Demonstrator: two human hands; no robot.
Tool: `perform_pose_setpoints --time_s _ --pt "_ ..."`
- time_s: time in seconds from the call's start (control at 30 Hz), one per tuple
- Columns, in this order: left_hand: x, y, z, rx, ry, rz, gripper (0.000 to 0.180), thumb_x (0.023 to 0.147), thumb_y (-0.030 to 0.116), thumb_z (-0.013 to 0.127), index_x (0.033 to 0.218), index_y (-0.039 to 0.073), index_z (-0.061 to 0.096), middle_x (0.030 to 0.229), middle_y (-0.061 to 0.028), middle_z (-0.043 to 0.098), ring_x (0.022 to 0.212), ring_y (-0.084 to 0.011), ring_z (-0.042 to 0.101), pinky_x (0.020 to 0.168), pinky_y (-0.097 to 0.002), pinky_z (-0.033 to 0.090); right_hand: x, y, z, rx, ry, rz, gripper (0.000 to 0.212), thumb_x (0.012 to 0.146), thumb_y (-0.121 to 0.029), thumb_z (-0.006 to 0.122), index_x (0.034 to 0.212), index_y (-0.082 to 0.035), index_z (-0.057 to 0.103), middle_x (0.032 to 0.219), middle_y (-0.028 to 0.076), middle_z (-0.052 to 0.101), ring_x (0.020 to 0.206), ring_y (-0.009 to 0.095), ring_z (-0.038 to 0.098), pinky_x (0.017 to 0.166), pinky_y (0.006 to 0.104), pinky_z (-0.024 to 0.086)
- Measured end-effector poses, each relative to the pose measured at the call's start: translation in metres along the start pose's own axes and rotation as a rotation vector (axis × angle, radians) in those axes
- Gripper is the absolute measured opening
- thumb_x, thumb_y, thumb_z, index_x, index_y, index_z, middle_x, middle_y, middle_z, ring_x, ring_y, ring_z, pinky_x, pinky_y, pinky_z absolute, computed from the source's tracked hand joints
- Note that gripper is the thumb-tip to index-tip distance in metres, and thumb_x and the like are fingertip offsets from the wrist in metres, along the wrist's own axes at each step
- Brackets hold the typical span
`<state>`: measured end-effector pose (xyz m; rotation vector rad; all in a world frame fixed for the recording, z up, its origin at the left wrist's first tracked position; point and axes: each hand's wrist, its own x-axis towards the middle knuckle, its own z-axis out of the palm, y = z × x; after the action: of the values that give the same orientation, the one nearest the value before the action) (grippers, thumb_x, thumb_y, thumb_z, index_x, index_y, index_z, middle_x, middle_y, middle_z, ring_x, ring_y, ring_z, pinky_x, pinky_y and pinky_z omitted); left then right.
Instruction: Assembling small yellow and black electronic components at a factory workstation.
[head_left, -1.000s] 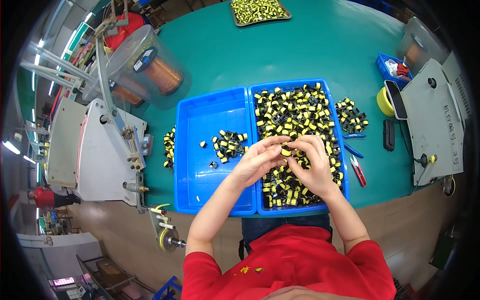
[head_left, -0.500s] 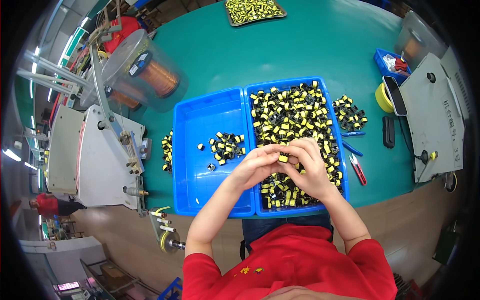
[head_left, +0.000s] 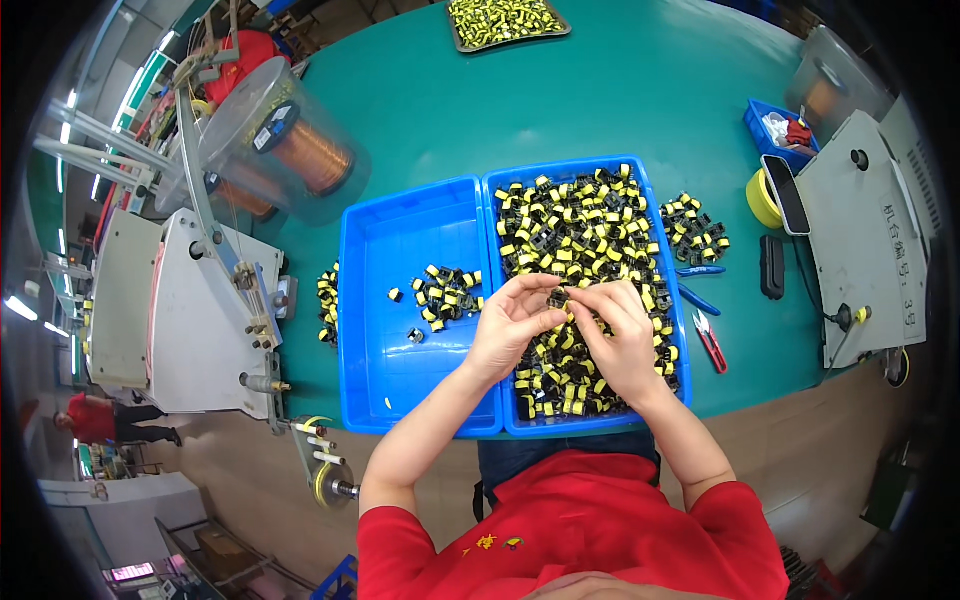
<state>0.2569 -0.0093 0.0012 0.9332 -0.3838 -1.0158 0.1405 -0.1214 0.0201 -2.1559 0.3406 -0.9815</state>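
Phone (head_left: 787, 194) lies at the right of the green table, a dark oblong screen, unlit, tilted, resting against a yellow tape roll (head_left: 762, 200).

Grey machine housing (head_left: 865, 240), far right: a column of dark printed characters (head_left: 896, 254) runs down its lighter top face, near the right edge.

Copper wire spool (head_left: 305, 150), upper left under a clear cover: a round dark label (head_left: 279, 113) with a small white patch sits on its end flange.

Small glowing screen (head_left: 131, 572), pinkish, low at the bottom-left rim, too small to tell more.
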Motion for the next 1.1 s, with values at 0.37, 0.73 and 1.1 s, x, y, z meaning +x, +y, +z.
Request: perform_pose_setpoints --time_s 0.37,0.73,1.1 --pt "0.001 -0.001 -0.002 0.111 -0.039 0.051 0.035 0.078 -0.005 0.067 0.108 0.000 0.050 0.106 -0.0082 0.056 0.102 -0.0165 0.057 0.087 -0.0283 0.048 -0.002 -0.005 0.000 0.135 -0.059 0.229 0.008 0.079 0.000 0.063 0.088 0.000 0.064 0.078 0.008 0.060 0.070 0.019 0.056 0.056 0.0292 0.045" --pt "0.003 0.027 -0.021 -0.351 -0.198 -0.155 0.045 0.091 0.011 0.053 0.130 -0.007 0.038 0.106 -0.0117 0.056 0.095 -0.0190 0.058 0.090 -0.0297 0.047 0.002 0.008 -0.018 -0.209 -0.115 0.123 0.016 0.082 -0.011 0.062 0.096 -0.004 0.062 0.095 0.008 0.059 0.095 0.025 0.052 0.083 0.0349 0.040" --pt "0.003 0.048 -0.060 1.574 0.608 0.273 0.025 0.085 0.017 0.054 0.105 0.003 0.061 0.091 -0.0138 0.063 0.087 -0.0240 0.056 0.078 -0.0344 0.045 -0.023 -0.003 -0.031 -0.501 -0.403 -0.027 0.028 0.078 -0.013 0.065 0.104 -0.006 0.057 0.114 0.009 0.054 0.113 0.028 0.046 0.091 0.0400 0.037"
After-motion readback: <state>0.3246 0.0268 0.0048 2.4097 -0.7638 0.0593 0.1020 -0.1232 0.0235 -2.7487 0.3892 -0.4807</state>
